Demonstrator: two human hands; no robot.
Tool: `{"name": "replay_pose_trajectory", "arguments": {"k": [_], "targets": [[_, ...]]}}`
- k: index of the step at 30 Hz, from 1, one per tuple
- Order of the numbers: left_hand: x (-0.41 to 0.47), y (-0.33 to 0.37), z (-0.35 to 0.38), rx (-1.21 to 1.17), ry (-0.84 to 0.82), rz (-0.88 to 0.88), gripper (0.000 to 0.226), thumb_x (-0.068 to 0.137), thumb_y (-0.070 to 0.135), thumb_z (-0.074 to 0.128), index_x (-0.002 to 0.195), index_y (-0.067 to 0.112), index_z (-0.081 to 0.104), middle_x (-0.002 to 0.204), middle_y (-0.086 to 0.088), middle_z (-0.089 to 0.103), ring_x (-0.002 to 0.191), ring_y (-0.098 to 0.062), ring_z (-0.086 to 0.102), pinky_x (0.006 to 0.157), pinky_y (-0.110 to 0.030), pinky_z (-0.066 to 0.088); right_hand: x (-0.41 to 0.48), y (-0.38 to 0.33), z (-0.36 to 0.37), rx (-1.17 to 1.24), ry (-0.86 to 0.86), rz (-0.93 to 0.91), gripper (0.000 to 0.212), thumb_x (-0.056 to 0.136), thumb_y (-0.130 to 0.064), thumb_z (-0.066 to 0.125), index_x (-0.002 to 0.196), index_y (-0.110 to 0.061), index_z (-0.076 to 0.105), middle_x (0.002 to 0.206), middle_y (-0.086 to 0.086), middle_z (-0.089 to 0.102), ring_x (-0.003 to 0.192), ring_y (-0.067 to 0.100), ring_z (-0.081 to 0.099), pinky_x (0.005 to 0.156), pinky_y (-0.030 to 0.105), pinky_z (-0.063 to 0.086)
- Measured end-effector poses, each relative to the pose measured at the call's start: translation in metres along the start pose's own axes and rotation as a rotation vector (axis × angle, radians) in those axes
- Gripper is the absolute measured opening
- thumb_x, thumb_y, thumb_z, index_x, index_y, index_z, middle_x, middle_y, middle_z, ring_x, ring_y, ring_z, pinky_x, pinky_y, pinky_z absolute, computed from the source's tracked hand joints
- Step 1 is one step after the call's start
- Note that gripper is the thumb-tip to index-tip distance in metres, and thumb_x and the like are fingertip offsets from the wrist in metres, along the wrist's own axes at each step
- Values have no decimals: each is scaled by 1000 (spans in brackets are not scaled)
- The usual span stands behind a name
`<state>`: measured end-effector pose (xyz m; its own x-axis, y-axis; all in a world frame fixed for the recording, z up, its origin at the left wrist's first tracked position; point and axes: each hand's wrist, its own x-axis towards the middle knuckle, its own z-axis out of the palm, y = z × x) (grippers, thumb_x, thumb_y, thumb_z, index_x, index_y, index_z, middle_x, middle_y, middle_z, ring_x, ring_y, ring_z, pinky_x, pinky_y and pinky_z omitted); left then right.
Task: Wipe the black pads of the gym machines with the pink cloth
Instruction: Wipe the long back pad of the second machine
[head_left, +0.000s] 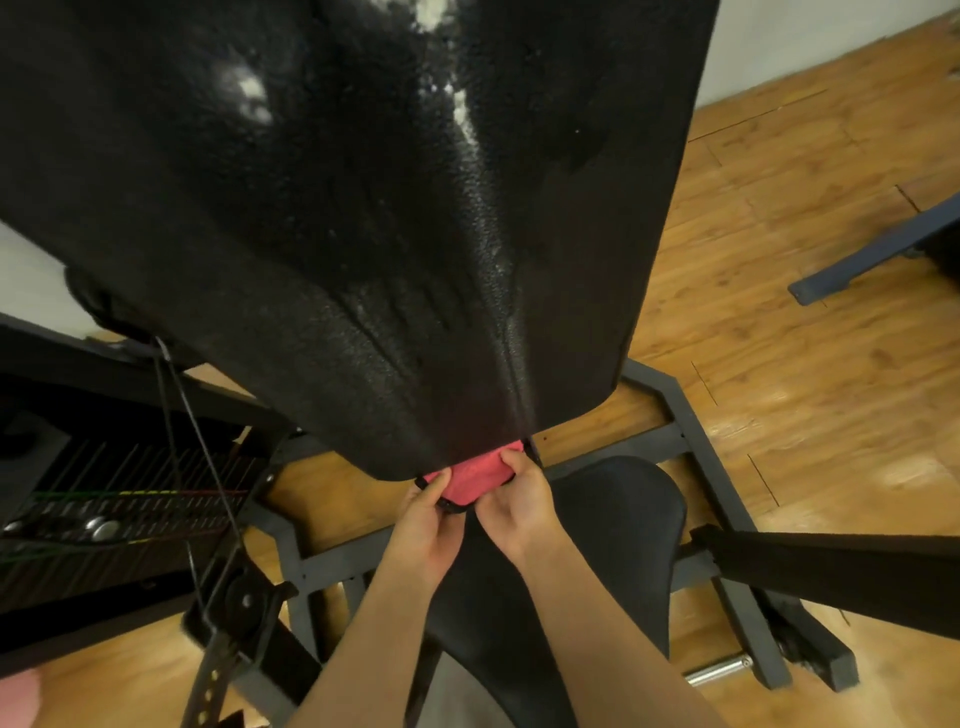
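Head view: gripping the cloth (475, 480) with both hands, right at the bottom edge of the back pad (363, 208). Pinching its left corner between thumb and fingers of the left hand (428, 514); curling the right hand (519, 499) over its right side, thumb on top. Holding it folded, touching or tucked just under the pad's lower lip; not possible to tell which from here. Seeing a damp-looking sheen and streaks running down the middle of the back pad, so probably working the tail end of a top-to-bottom pass; judging this pad nearly done. Noting white flecks near its top, either glare or residue, too blurred to call, possibly needing another go. Seeing the seat pad (623, 519) just below the hands, matte and dry-looking; guessing not wiped yet. Same guess for the long pad (831, 577) at right. Spotting the weight stack (104, 499) at left and the frame (691, 415) on the wood floor (779, 338). Reckoning roughly one pad of three covered on this machine, any others remaining to be done.
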<state>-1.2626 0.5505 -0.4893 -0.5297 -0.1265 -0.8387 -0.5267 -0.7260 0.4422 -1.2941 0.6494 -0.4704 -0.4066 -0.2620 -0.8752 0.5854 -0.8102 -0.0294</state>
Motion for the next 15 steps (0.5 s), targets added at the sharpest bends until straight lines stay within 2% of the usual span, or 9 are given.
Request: {"name": "replay_pose_trajectory", "arguments": {"k": [4,9,15], "targets": [[-6,9,-11,-55,24,24,34,96,4,48,128,8,56,123,-17,64,115,-30,60,97,-39,47,1,19,6,25,-20,7,34,96,-10,46,129,-6,52,112,19,63,105,32,60,85,42,47],[-13,24,-22,-74,68,41,30,97,3,44,120,14,59,119,-14,65,111,-28,61,89,-37,50,3,40,12,30,-64,5,33,95,-8,42,125,-6,55,120,22,63,110,34,60,88,44,49],[-18,39,-29,-65,131,49,26,98,6,43,115,16,61,113,-11,68,106,-26,63,80,-35,51,4,57,22,69,-58,33,30,96,-10,37,119,-6,56,117,22,62,111,36,58,90,45,48]]}}
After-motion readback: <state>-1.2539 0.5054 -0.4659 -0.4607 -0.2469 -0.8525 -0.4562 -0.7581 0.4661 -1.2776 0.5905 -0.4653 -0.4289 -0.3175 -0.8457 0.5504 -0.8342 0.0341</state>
